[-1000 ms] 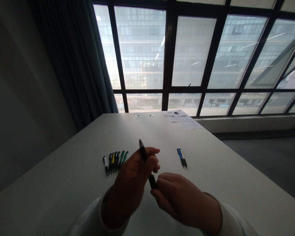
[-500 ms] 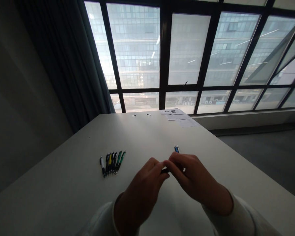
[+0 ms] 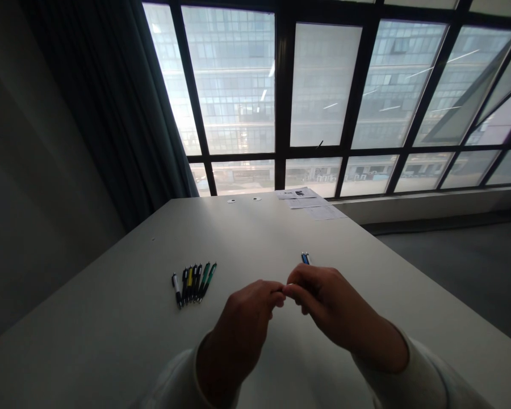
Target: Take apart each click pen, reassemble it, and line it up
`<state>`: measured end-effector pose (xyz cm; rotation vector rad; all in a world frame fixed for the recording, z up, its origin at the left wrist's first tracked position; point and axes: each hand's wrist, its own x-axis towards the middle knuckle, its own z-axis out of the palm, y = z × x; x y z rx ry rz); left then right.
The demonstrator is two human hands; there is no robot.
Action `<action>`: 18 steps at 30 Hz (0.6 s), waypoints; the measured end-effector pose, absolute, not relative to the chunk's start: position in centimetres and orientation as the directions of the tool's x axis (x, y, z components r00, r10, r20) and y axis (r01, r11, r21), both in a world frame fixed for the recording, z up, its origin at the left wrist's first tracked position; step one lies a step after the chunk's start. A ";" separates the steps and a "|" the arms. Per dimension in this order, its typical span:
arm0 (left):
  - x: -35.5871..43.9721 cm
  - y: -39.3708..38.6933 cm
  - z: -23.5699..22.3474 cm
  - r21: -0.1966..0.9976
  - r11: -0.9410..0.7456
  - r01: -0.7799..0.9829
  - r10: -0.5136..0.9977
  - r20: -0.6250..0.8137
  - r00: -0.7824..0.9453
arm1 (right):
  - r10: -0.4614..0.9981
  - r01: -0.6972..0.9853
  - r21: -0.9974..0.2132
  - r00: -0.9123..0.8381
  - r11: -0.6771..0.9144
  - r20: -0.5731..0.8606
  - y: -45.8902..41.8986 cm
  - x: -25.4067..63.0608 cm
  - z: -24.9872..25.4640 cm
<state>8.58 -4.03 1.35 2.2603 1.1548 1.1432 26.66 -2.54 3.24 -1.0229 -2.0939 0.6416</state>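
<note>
My left hand (image 3: 249,321) and my right hand (image 3: 330,304) meet fingertip to fingertip over the near middle of the white table (image 3: 242,238). Both are closed, thumbs and fingers pinched around a dark pen that the fingers hide almost wholly. Just beyond my right hand lie blue and white pens (image 3: 305,258), their near ends covered by the hand. To the left of my left hand, several pens rest side by side: a white-and-black pen (image 3: 176,290), black ones, a yellow pen (image 3: 189,276) and green pens (image 3: 208,282).
Printed paper sheets (image 3: 305,202) lie at the table's far right corner. Two small round white fittings (image 3: 256,199) sit near the far edge. A dark curtain (image 3: 111,113) hangs at the left, and tall windows (image 3: 232,85) stand behind the table.
My left hand has shifted slightly left, and its fingers have straightened toward my right fingertips. The dark barrel that showed between the hands is now covered. The pens on the table stay put.
</note>
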 end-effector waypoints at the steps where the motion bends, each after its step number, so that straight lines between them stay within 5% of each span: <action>1: 8.5 -4.0 1.3 0.624 -0.595 0.506 0.802 0.499 0.328 | 0.827 0.435 -0.719 -0.426 0.542 0.366 -2.5 26.7 3.3; 6: 8.4 -3.8 1.3 0.672 -0.546 0.501 0.837 0.472 0.279 | 0.891 0.484 -0.759 -0.353 0.435 0.285 -2.6 26.8 3.5; 18: 8.5 -3.9 1.4 0.685 -0.554 0.473 0.833 0.467 0.299 | 0.846 0.413 -0.757 -0.407 0.506 0.343 -2.7 26.8 3.4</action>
